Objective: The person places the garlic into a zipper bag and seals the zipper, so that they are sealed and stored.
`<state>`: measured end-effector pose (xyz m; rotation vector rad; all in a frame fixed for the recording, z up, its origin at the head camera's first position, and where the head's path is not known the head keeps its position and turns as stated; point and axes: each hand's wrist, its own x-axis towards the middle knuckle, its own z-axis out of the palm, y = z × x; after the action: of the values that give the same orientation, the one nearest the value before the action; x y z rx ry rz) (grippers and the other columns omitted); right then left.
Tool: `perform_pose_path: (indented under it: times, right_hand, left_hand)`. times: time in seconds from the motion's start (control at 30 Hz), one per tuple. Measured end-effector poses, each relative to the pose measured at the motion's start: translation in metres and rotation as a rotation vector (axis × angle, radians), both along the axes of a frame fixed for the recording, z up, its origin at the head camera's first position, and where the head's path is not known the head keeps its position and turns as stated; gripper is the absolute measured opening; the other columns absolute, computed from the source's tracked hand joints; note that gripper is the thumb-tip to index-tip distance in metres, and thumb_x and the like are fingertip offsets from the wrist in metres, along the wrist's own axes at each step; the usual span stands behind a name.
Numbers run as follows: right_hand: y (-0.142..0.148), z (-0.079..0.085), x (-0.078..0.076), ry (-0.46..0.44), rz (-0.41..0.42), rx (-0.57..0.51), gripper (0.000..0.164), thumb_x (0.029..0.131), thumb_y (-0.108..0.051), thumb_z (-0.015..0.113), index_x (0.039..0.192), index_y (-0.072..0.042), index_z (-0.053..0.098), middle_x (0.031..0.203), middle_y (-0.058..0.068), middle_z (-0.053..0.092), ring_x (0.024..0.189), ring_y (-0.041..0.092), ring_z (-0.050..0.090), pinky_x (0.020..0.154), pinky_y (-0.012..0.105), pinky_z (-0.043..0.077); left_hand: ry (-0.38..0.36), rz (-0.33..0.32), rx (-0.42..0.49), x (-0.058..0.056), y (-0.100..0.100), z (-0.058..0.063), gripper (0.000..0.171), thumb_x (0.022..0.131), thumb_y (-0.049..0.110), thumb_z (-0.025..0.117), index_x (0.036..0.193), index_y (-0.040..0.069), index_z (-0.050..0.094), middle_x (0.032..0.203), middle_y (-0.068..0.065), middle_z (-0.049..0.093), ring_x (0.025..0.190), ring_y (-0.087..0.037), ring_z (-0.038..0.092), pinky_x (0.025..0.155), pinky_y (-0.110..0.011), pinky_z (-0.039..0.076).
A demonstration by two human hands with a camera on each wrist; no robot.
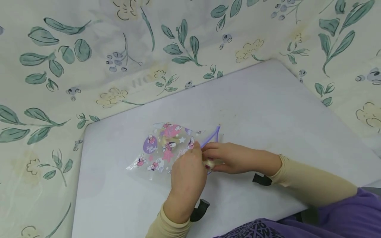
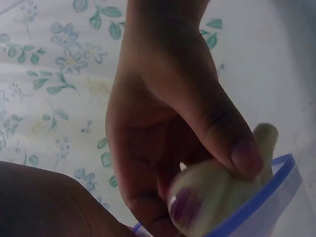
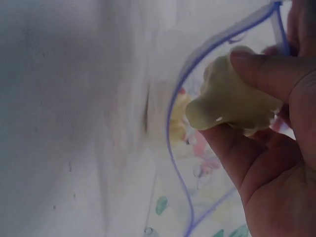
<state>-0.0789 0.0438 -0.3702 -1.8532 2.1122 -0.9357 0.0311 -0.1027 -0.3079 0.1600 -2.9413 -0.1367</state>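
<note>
A clear zip bag (image 1: 166,153) printed with pink and purple cartoon figures lies on the white table, its purple-edged mouth towards the right. My left hand (image 1: 189,172) grips the bag near its mouth; its fingertips are hidden from the head camera. At the opening, my right hand (image 1: 233,158) holds a lumpy cream object (image 3: 232,96) with a stubby end, between thumb and fingers. A purple patch marks the side of this cream object (image 2: 197,200) in the left wrist view. Something yellowish (image 3: 178,116) shows inside the bag.
The white table (image 1: 253,109) meets a floral-patterned cloth (image 1: 190,43) at the back and sides. A black strap end (image 1: 200,210) hangs by the left wrist, another black strap (image 1: 262,179) by the right.
</note>
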Motion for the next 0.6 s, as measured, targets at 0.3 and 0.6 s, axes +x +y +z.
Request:
perform_pose_path:
  times: [0.3, 0.6]
  right_hand:
    - [-0.020, -0.016, 0.003, 0.064, -0.112, 0.042, 0.045, 0.087, -0.014, 0.078, 0.129, -0.011, 0.062, 0.122, 0.003, 0.063, 0.111, 0.016, 0.062, 0.094, 0.030, 0.054]
    - [-0.045, -0.032, 0.001, 0.074, -0.179, 0.121, 0.029, 0.093, -0.013, 0.067, 0.121, -0.005, 0.069, 0.112, 0.009, 0.075, 0.102, 0.020, 0.071, 0.092, 0.032, 0.056]
  left_hand:
    - [0.039, -0.007, -0.016, 0.000, 0.001, 0.000, 0.048, 0.077, 0.003, 0.076, 0.124, -0.004, 0.068, 0.085, -0.018, 0.074, 0.070, -0.032, 0.071, 0.060, -0.043, 0.056]
    - [0.105, -0.039, -0.010, -0.001, 0.003, -0.003, 0.041, 0.077, -0.004, 0.071, 0.117, -0.003, 0.071, 0.083, -0.017, 0.075, 0.068, -0.031, 0.071, 0.058, -0.044, 0.056]
